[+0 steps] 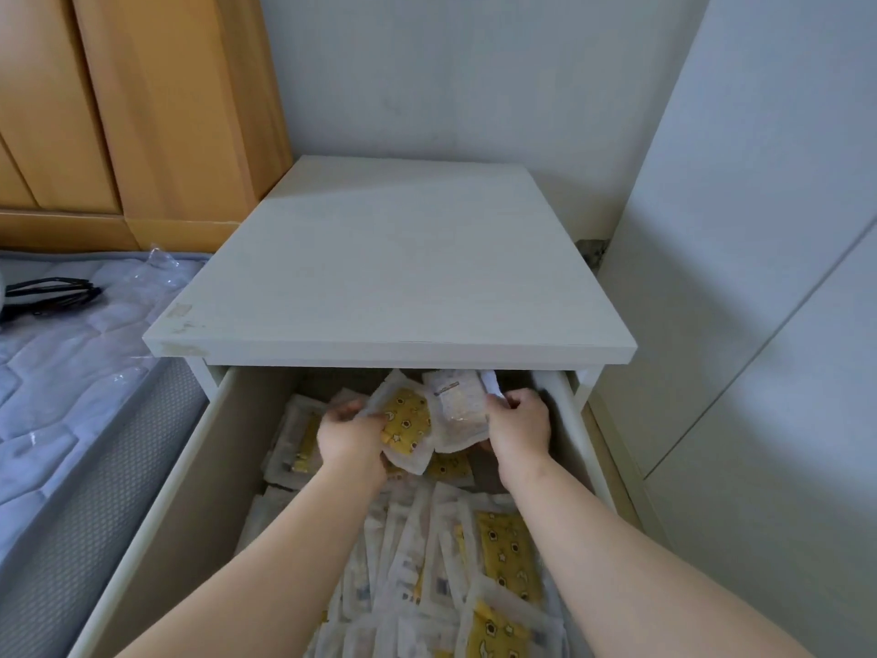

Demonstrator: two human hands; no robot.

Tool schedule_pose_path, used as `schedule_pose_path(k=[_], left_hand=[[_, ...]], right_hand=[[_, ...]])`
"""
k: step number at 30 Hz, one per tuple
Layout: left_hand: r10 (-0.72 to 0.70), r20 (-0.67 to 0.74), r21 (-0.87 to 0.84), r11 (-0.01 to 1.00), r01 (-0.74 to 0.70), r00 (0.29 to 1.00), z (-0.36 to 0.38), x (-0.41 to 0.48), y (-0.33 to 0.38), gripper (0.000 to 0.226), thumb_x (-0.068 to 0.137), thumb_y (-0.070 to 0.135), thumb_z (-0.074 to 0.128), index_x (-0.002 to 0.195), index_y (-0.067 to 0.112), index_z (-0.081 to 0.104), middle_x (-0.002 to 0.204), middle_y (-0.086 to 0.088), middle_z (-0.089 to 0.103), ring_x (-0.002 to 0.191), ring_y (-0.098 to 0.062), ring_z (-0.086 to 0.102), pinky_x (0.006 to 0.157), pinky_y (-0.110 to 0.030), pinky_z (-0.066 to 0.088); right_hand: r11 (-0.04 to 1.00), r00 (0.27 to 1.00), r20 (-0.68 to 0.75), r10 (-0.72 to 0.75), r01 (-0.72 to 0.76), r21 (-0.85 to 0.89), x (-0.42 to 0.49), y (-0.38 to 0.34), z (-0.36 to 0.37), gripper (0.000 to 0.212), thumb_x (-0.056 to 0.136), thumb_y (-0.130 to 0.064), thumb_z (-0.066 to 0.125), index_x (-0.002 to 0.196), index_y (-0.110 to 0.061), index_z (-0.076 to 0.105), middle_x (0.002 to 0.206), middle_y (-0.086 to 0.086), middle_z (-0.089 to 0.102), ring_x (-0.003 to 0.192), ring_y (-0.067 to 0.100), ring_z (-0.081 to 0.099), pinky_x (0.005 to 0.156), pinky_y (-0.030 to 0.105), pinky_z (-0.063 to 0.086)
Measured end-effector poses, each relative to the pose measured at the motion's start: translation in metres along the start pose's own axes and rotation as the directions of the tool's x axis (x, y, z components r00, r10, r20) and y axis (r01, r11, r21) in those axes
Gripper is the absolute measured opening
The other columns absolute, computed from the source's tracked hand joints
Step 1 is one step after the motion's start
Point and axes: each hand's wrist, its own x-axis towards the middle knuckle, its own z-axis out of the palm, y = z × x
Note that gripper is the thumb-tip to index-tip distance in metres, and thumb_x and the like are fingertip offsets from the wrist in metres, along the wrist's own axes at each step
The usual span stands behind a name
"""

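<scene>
Both hands reach into the far end of an open drawer (190, 491) pulled out from under the white top of a bedside cabinet (394, 268). The left hand (353, 441) curls its fingers round the left edge of a yellow patterned packet (405, 422), which is lifted and tilted above the layer of similar packets (503, 562) filling the drawer floor. The right hand (519, 427) grips the right edge of a pale packet (460, 410) with a dark printed label; this packet stands nearly upright, just under the cabinet's front lip, and overlaps the yellow one at its right side. The two held packets touch each other between the hands. Loose packets lie in rough overlapping rows from the hands back toward the camera, several showing the same yellow print. To the left of the cabinet a quilted mattress (57, 372) carries a black cable (52, 289) and crumpled clear plastic (161, 268). A wooden wardrobe (142, 111) stands behind the mattress.
</scene>
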Motion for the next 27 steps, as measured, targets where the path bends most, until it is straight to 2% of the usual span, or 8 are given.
schedule_pose_path(k=[4,6,8,10,12,15,19,27], left_hand=[[-0.087,-0.077,-0.061,0.995,0.082,0.993,0.026,0.0,-0.02,0.025,0.091,-0.004,0.048,0.107,0.014,0.053,0.09,-0.009,0.057,0.084,-0.026,0.059,0.079,-0.038,0.053],[-0.088,-0.062,-0.009,0.996,0.087,0.994,0.036,0.003,-0.031,0.029,0.09,-0.004,0.049,0.117,0.007,0.055,0.107,-0.018,0.061,0.079,-0.025,0.058,0.086,-0.04,0.051],[-0.105,-0.041,0.024,0.994,0.106,0.994,0.042,0.007,-0.039,0.037,0.09,-0.004,0.05,0.127,-0.003,0.05,0.128,-0.025,0.054,0.074,-0.024,0.052,0.087,-0.041,0.046],[-0.167,-0.015,0.044,0.985,0.168,0.986,0.044,0.011,-0.048,0.04,0.089,-0.001,0.054,0.129,-0.004,0.048,0.13,-0.024,0.053,0.087,-0.026,0.052,0.085,-0.038,0.046],[-0.19,-0.062,0.101,0.975,0.196,0.98,0.045,0.016,-0.055,0.034,0.088,0.004,0.06,0.121,-0.001,0.054,0.111,-0.021,0.061,0.096,-0.028,0.059,0.088,-0.039,0.05],[-0.014,-0.089,0.362,0.931,0.045,0.996,0.046,0.017,-0.056,0.014,0.086,0.006,0.063,0.099,0.005,0.059,0.081,-0.011,0.057,0.088,-0.032,0.06,0.084,-0.041,0.053],[0.273,0.109,0.776,0.577,-0.253,0.956,0.039,0.02,-0.051,0.016,0.085,0.012,0.062,0.077,0.018,0.05,0.079,-0.002,0.057,0.074,-0.021,0.054,0.061,-0.026,0.04],[0.317,0.268,0.848,0.37,-0.379,0.91,0.039,0.014,-0.055,0.01,0.089,0.004,0.048,0.088,0.011,0.054,0.088,-0.007,0.058,0.073,-0.019,0.05,0.058,-0.025,0.037]], right_hand=[[0.898,0.943,-0.112,-0.313,0.256,-0.357,-0.004,0.003,-0.006,0.01,0.097,-0.019,0.049,0.091,-0.011,0.048,0.079,-0.002,0.051,0.076,0.018,0.054,0.055,0.02,0.036],[0.657,0.873,-0.005,-0.488,0.364,-0.66,-0.005,0.009,-0.007,0.012,0.098,-0.017,0.042,0.104,-0.01,0.051,0.099,0.003,0.054,0.091,0.021,0.055,0.061,0.023,0.039],[0.371,0.844,0.222,-0.488,0.431,-0.822,-0.004,0.02,-0.005,0.028,0.098,-0.012,0.036,0.125,-0.01,0.045,0.121,0.008,0.05,0.111,0.025,0.05,0.075,0.03,0.042],[0.285,0.859,0.352,-0.372,0.467,-0.837,-0.004,0.033,-0.001,0.036,0.096,-0.006,0.035,0.132,-0.01,0.04,0.132,0.01,0.046,0.121,0.028,0.043,0.088,0.035,0.04],[0.312,0.877,0.407,-0.255,0.472,-0.824,-0.004,0.043,0.001,0.036,0.094,-0.005,0.039,0.13,-0.01,0.041,0.135,0.01,0.046,0.124,0.028,0.041,0.095,0.037,0.038],[0.432,0.909,0.399,-0.116,0.408,-0.804,-0.003,0.047,0.002,0.035,0.094,-0.006,0.041,0.128,-0.008,0.044,0.134,0.012,0.048,0.123,0.03,0.043,0.095,0.036,0.041],[0.481,0.932,0.354,-0.073,0.344,-0.806,-0.002,0.045,0.005,0.03,0.094,-0.004,0.038,0.121,-0.01,0.047,0.121,0.012,0.057,0.112,0.029,0.05,0.088,0.034,0.045],[0.598,0.948,0.317,-0.019,0.265,-0.756,-0.012,0.03,0.0,0.04,0.093,-0.002,0.041,0.131,-0.013,0.043,0.129,0.009,0.051,0.116,0.026,0.051,0.094,0.038,0.047]])
